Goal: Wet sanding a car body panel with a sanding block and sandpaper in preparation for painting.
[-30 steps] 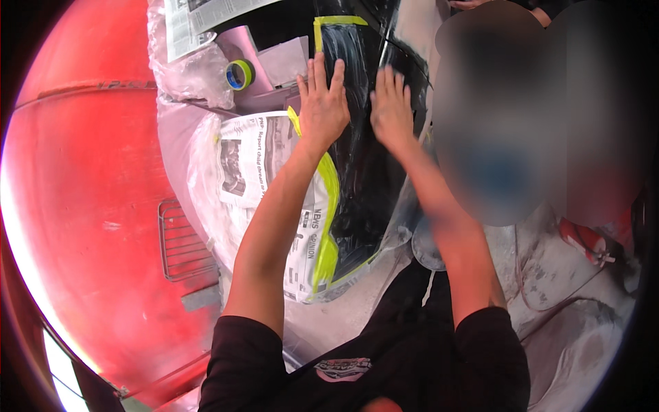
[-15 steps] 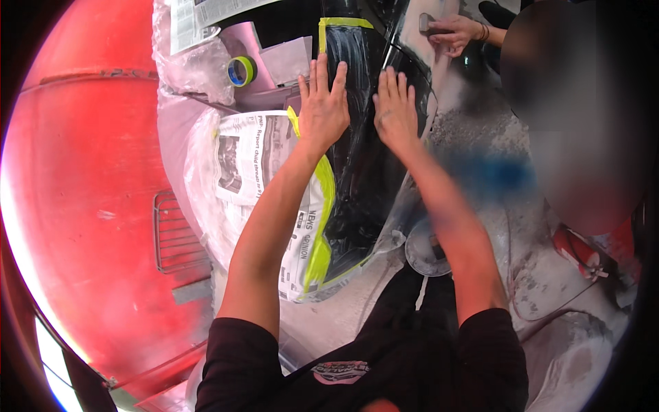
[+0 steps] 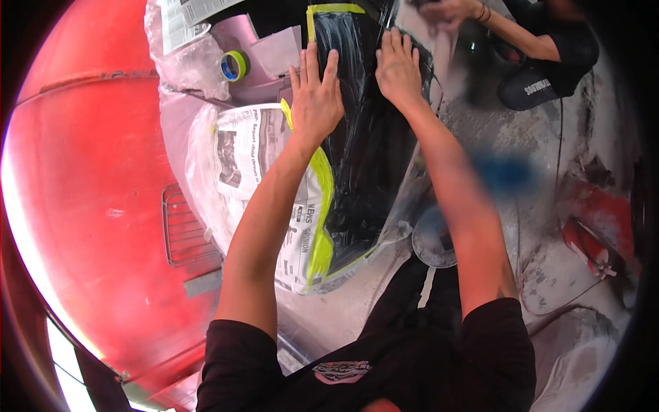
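Observation:
A black car panel (image 3: 364, 178) with whitish streaks lies before me, bordered by yellow-green masking tape (image 3: 322, 185). My left hand (image 3: 316, 103) rests on the panel's left edge, fingers stretched out and pointing away from me. Farther right, my right hand (image 3: 400, 72) lies flat on the black surface with its fingers extended. Neither hand shows anything in its grasp; the palms are hidden. Printed newspaper (image 3: 237, 147) and clear plastic sheeting (image 3: 199, 137) cover the area left of the tape. A yellow-green tape roll (image 3: 235, 66) sits on the covered part, near a greyish-pink sheet (image 3: 276, 53).
At the far right a co-worker's blurred hand (image 3: 449, 12) is near the panel's edge. A large red surface (image 3: 82, 192) with a wire rack (image 3: 185, 226) stands at left. Below my right forearm is a round container (image 3: 432, 240); a red object (image 3: 583, 244) lies on the dusty floor.
My right hand has slid forward along the panel, away from me. My left hand has shifted slightly forward and left in the picture. The co-worker comes more into view and their hand is higher.

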Demonstrator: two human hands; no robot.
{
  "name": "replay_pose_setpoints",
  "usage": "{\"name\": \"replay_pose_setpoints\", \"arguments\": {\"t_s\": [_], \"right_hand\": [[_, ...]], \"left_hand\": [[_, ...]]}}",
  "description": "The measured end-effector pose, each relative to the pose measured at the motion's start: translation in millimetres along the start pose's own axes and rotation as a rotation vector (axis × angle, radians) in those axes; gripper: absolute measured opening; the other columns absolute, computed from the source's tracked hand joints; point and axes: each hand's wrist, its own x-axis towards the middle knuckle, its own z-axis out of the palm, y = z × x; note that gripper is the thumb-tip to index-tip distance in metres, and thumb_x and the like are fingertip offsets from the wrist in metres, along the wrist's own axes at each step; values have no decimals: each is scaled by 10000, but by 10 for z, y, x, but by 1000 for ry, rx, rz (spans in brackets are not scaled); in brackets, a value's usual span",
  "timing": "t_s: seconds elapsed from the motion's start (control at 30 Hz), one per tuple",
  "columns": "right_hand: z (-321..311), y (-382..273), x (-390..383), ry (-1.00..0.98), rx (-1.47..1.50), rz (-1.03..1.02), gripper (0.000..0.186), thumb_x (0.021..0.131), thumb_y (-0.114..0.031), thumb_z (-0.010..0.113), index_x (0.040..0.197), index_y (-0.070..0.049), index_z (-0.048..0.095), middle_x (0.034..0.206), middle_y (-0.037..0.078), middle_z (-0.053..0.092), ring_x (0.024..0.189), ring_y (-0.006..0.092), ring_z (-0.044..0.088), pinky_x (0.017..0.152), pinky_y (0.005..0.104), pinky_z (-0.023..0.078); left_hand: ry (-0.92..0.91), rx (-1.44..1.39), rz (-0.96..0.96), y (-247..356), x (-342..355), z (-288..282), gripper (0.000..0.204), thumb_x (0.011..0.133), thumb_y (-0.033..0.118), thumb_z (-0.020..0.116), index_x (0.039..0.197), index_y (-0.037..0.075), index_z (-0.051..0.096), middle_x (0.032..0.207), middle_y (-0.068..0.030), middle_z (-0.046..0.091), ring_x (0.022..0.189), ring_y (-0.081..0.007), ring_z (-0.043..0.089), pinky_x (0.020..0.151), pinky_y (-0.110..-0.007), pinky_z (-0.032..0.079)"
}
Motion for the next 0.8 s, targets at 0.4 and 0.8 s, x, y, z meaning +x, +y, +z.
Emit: {"name": "replay_pose_setpoints", "arguments": {"t_s": [0.4, 0.8], "right_hand": [[20, 53, -138, 17, 87, 44, 575, 1072, -245, 515, 1569, 17, 398, 1665, 207, 365, 1515, 444, 357, 1226, 612, 295], [-5, -482, -980, -69, 163, 65, 591, 1050, -205, 546, 1571, 31, 396, 1681, 226, 317, 1551, 444, 294, 1228, 620, 287]], "left_hand": [[-3, 6, 11, 22, -8, 31, 557, 1015, 157, 557, 1557, 62, 470, 1648, -305, 311, 1509, -499, 345, 1221, -643, 272], [22, -3, 17, -84, -74, 38, 543, 1019, 172, 548, 1547, 60, 487, 1653, -296, 314, 1498, -507, 356, 1220, -639, 276]]}}
